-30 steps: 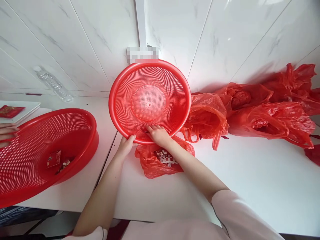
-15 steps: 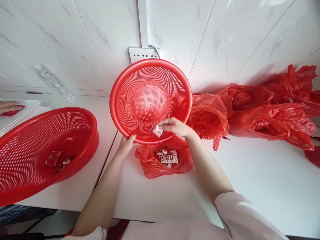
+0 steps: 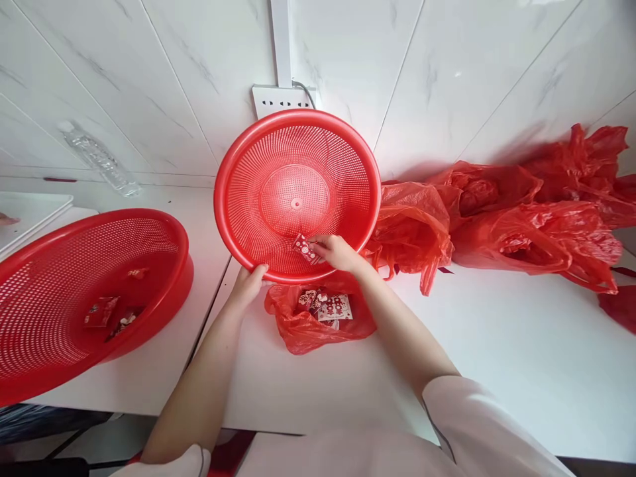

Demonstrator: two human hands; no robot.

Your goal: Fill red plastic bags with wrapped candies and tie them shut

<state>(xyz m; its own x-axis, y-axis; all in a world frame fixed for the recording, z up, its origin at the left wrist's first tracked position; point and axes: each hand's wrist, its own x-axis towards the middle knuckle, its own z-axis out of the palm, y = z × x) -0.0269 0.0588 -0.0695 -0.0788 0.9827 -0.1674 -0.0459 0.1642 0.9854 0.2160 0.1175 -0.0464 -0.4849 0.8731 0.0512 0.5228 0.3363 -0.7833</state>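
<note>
A red plastic basket is tilted toward me, its perforated inside facing me. My left hand grips its lower left rim, thumb on top. Inside the lower part of the basket, my right hand pinches a small red packet with white dots. Below the rim, an opened red plastic bag lies on the table, holding several small packets, among them a white one with red print and dark red ones with pale characters.
At left stands a second red basket with a few packets inside. Several red plastic bags line the wall at right. A clear bottle lies behind; a power strip is on the wall. Another person's fingertips show at far left.
One more dark packet with pale characters shows in the bag. My right hand now pinches a dotted red packet instead of the earlier one. The other person's hand has mostly left view.
</note>
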